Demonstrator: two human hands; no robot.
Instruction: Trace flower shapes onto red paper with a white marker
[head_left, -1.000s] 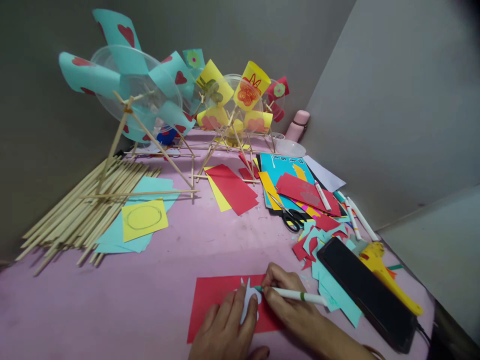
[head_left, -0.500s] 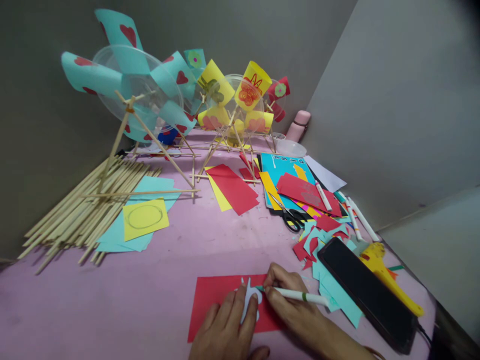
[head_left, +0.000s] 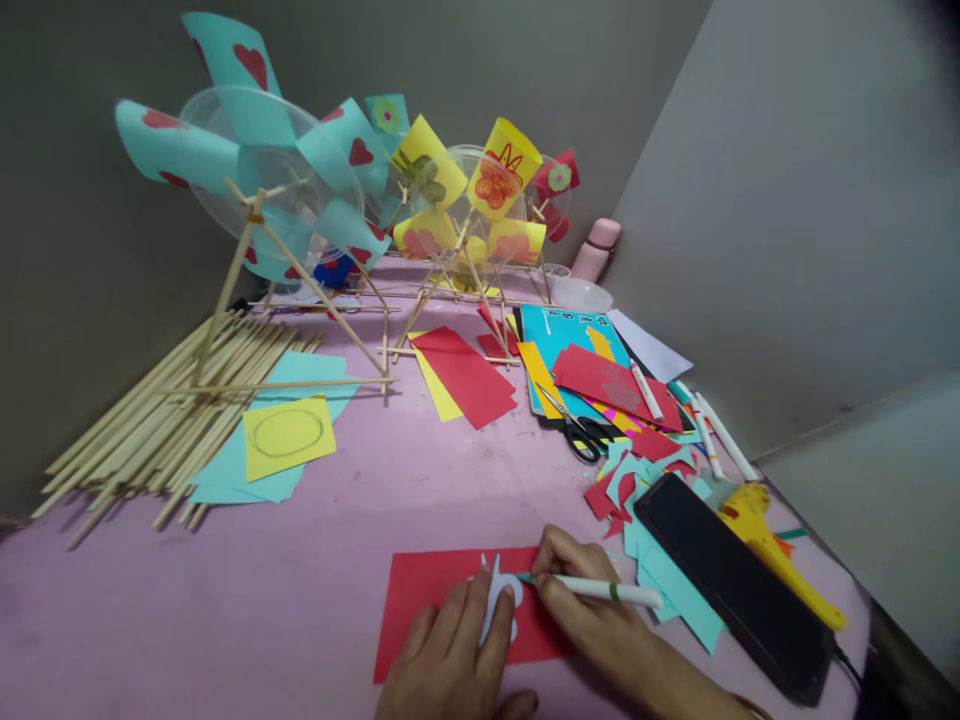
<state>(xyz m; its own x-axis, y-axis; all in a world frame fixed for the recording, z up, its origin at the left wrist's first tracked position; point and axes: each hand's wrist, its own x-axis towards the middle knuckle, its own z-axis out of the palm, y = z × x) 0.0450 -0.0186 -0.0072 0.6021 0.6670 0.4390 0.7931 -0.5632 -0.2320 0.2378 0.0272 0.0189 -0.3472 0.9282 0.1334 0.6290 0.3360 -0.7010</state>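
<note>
A red sheet of paper [head_left: 420, 575] lies on the pink tabletop in front of me. On it sits a small pale cutout [head_left: 493, 597] with thin feeler-like points, shaped like a butterfly as far as it shows. My left hand [head_left: 454, 650] lies flat over the cutout with its fingers stretched out, pressing it to the paper and covering its left part. My right hand [head_left: 581, 595] grips a white felt-tip marker [head_left: 611, 591] with a green band. The marker's green tip is at the cutout's upper right edge.
Windmills of bamboo sticks and paper [head_left: 255, 215] stand at the back. Loose sticks [head_left: 150, 430] lie left. At right are black scissors [head_left: 585, 435], paper scraps [head_left: 630, 480], a black phone [head_left: 739, 585], a yellow tool [head_left: 780, 560] and a pink flask [head_left: 598, 250].
The marker in my right hand has shifted slightly to the right along the cutout's edge. My left hand stays in place on the cutout. The whole view has shifted a little.
</note>
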